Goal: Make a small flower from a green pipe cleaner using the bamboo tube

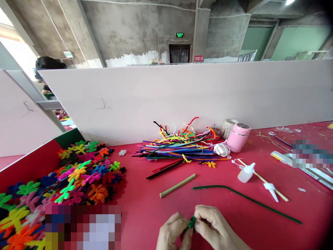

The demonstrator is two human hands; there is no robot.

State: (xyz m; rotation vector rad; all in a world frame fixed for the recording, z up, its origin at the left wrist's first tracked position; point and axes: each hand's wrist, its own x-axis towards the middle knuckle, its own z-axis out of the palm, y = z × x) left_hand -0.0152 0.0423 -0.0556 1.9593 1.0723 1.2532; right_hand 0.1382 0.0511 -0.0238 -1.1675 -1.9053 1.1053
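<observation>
At the front edge of the red table, my left hand (173, 232) and my right hand (212, 225) meet around a small dark green pipe cleaner piece (191, 222), bent into tight loops. Fingertips of both hands pinch it, so part of it is hidden. Beyond my right hand lies a long dark green pipe cleaner (249, 199) with a bend near its left end. A short bamboo-like stick (177, 186) rests on the table just past my left hand.
Pipe-cleaner flowers (75, 173) fill the left side. Several loose pipe cleaners (179, 147) lie piled before a white partition (182, 93). To the right are a pink cup-like object (238, 138), a coiled white cable (222, 149), and a small white glue bottle (246, 173).
</observation>
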